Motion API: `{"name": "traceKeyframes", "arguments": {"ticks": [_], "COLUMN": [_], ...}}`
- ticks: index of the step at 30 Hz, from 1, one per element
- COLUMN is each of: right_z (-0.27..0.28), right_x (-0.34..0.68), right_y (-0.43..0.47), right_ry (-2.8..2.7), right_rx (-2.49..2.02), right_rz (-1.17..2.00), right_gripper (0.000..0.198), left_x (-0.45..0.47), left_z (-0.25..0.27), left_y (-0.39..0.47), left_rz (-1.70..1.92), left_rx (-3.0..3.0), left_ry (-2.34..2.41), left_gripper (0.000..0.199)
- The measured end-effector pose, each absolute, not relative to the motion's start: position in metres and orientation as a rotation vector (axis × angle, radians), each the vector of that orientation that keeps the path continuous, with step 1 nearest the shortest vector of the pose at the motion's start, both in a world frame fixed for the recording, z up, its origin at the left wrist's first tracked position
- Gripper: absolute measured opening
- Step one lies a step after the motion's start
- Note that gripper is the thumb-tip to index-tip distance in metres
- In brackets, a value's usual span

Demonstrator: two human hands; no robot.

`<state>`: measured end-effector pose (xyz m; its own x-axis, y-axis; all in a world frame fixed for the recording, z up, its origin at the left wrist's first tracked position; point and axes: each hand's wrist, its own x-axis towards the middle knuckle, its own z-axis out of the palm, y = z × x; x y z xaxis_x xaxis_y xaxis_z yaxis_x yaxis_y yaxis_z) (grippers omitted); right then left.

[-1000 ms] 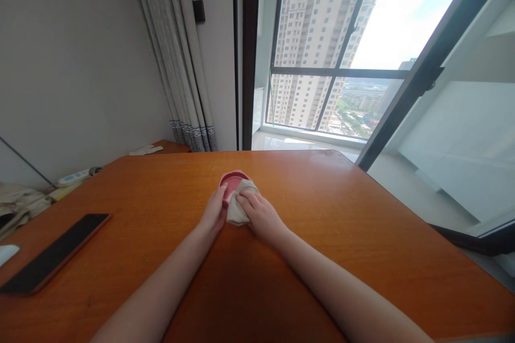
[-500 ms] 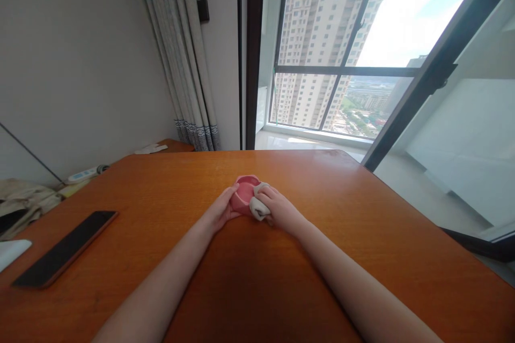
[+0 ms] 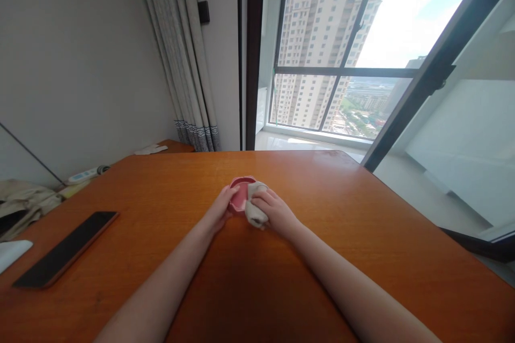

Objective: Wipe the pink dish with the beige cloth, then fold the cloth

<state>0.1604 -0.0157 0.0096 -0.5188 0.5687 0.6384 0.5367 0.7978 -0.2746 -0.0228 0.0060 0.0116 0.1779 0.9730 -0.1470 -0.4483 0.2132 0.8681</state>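
A pink shallow dish with a scalloped rim is held tilted over the wooden table. My left hand grips its left side, with the thumb over the rim. In my right hand is a bunched light grey cloth, pressed against the right part of the dish. The cloth covers that side of the dish, and my right fingertips are partly hidden in its folds.
On the wooden table, a dark flat phone-like slab lies at the left, beside a white object. Fabric and a white power strip are past the left edge. A window stands beyond.
My right hand and the cloth have moved slightly left, covering more of the dish. The dish and my left hand have shifted a little left.
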Motion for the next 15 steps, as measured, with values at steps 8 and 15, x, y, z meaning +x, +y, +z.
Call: {"name": "traceKeyframes", "arguments": {"ticks": [8, 15], "right_z": [-0.008, -0.023], "right_x": [0.161, 0.119], "right_y": [-0.004, -0.02], "right_ry": [-1.414, -1.23], "right_rx": [-0.984, -1.013], "right_rz": [0.693, 1.034], "right_gripper": [0.046, 0.056], "left_x": [-0.019, 0.003], "left_z": [0.008, 0.008], "left_y": [0.006, -0.005], "left_rz": [1.079, 1.385], "left_rx": [0.534, 0.579], "left_ry": [0.818, 0.671], "left_gripper": [0.027, 0.038]}}
